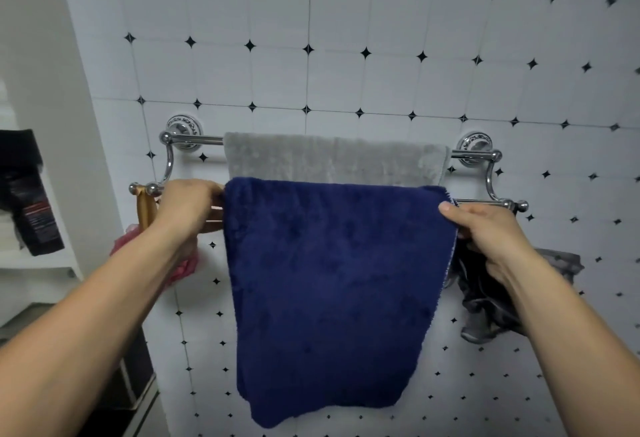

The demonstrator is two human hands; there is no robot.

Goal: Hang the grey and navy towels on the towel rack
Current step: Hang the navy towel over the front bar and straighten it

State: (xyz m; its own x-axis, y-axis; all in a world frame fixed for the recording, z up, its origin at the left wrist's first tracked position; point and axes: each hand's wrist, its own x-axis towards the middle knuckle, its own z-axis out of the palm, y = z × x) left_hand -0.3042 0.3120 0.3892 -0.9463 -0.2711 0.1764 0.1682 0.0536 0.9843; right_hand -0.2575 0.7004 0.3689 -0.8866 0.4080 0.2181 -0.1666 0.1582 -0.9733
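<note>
A chrome double-bar towel rack (194, 139) is fixed to the tiled wall. The grey towel (332, 159) hangs over its rear upper bar. The navy towel (332, 291) is draped over the front lower bar and hangs down long in front. My left hand (188, 206) grips the navy towel's left edge at the bar. My right hand (485, 232) pinches the towel's right edge just below the bar, thumb on the front of the cloth.
A gold ribbon (143, 209) and a pink mesh sponge (187, 265) hang at the rack's left end. Dark grey cloth (485, 312) hangs low on the right behind my right hand. White shelves (38, 260) with a black pouch (33, 215) stand at the left.
</note>
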